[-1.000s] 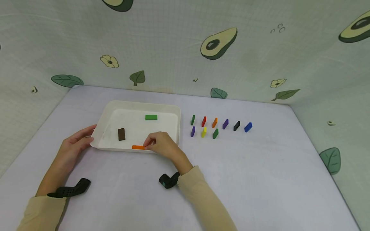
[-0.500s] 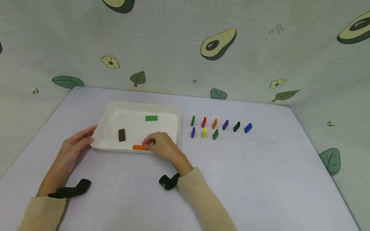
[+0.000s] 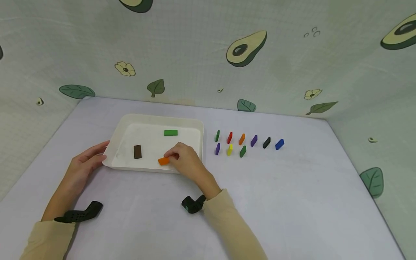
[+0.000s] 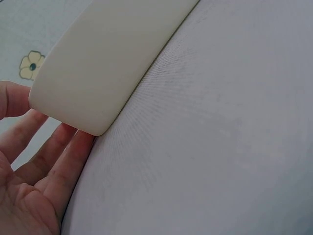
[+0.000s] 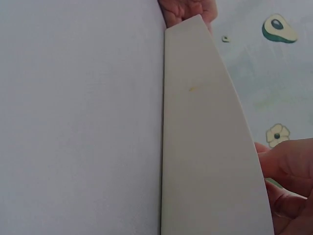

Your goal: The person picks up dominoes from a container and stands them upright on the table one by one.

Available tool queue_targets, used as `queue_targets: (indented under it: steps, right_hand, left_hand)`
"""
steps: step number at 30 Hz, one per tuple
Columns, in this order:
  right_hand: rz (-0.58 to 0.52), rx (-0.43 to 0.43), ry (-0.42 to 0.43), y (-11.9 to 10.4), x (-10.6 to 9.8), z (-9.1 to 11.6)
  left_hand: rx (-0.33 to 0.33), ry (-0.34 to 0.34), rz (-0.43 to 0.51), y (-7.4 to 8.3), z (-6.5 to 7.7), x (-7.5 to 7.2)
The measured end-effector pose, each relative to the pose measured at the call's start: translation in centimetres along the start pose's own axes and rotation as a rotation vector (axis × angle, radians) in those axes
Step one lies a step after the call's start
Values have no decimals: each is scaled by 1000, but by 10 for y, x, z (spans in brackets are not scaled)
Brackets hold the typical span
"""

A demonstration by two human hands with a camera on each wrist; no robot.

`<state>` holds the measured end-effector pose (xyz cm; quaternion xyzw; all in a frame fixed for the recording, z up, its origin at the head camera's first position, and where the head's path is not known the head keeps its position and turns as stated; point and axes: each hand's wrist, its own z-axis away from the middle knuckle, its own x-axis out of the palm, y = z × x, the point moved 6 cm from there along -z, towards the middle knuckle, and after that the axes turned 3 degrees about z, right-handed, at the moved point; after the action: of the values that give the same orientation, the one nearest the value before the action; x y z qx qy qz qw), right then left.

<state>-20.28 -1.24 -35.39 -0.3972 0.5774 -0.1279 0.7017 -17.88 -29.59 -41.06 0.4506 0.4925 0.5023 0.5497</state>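
A white tray sits on the left part of the table. My left hand touches its left end at the near corner, fingers fairly straight; in the left wrist view the fingertips meet the tray's wall. Near the tray's front wall, my right hand pinches an orange domino block between thumb and fingers, its right end covered by them. In the right wrist view the tray wall hides the block. A brown block lies inside at the left, and a green block near the back wall.
Right of the tray, several coloured blocks stand in two rows, among them a red one, a yellow one, a black one and a blue one. A printed cloth hangs behind the table.
The orange block has turned from lying along the front wall to a slant and shifted right and slightly back with my right hand. My left hand stays at the tray.
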Motion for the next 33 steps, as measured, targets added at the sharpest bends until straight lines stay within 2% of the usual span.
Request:
queue_targets:
  steps: [18, 33]
  right_hand:
    - [-22, 1, 94, 5, -42, 11]
    - [-74, -2, 257, 9, -92, 30]
  left_hand:
    - [-10, -10, 17, -1, -2, 0]
    - [-6, -14, 27, 3, -2, 0]
